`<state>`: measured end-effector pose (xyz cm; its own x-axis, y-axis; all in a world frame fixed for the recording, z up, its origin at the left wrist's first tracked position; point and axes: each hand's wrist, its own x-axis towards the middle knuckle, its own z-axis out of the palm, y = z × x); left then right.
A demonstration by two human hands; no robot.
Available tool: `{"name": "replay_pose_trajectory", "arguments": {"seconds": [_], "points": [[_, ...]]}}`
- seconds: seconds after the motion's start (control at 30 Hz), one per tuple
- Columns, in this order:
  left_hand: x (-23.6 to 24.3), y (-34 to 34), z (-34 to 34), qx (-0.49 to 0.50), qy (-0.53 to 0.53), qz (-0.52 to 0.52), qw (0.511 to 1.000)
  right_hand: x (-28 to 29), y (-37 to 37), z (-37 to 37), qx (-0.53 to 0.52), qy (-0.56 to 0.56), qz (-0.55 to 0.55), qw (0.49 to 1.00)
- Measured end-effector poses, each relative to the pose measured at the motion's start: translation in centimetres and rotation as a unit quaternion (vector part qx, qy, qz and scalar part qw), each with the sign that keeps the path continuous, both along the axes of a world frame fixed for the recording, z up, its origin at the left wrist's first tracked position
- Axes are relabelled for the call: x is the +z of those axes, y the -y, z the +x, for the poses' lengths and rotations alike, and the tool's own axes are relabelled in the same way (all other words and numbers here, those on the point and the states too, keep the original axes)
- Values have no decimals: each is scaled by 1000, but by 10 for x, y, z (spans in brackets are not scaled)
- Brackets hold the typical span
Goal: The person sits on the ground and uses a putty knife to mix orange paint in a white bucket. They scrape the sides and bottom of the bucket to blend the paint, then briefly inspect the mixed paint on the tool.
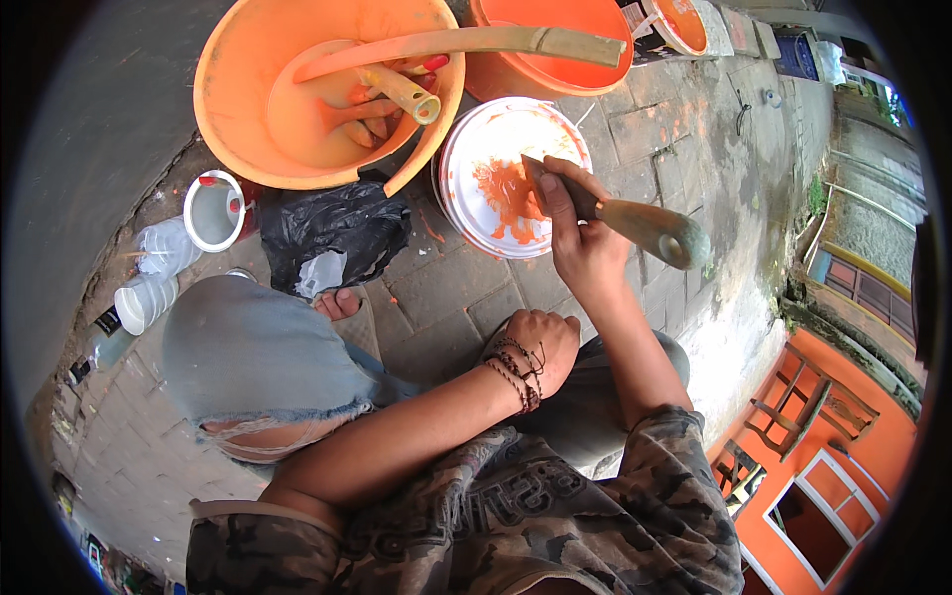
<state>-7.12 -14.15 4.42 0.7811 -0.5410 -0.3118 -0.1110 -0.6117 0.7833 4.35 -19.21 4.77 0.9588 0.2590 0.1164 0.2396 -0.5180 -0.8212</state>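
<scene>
My right hand grips a putty knife by its worn wooden handle, fingers wrapped round the neck. Its blade slants over a white bucket lid smeared with orange paint. Whether the blade touches the lid I cannot tell. Curled into a fist, my left hand lies by my knee, with braided bracelets at the wrist and nothing seen in it. Beyond the lid to the left stands an orange tub with a split rim. Cloudy orange liquid, a bamboo stick and several paint-covered handles are in it.
A second orange bucket stands behind the lid. Left of it lie a black plastic bag, a white paint can and clear plastic bottles. Paving bricks form the ground. A grey wall runs along the left.
</scene>
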Motion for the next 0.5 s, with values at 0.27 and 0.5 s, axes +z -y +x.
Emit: {"name": "replay_pose_trajectory", "arguments": {"seconds": [0.27,0.5], "points": [[1,-3,-5,13,-1,8,1000,12,-4,-2,35,-30,-121,992],[-1,6,-7,-9,-7,1,1000,3,7,4,-4,34,-128,991]]}}
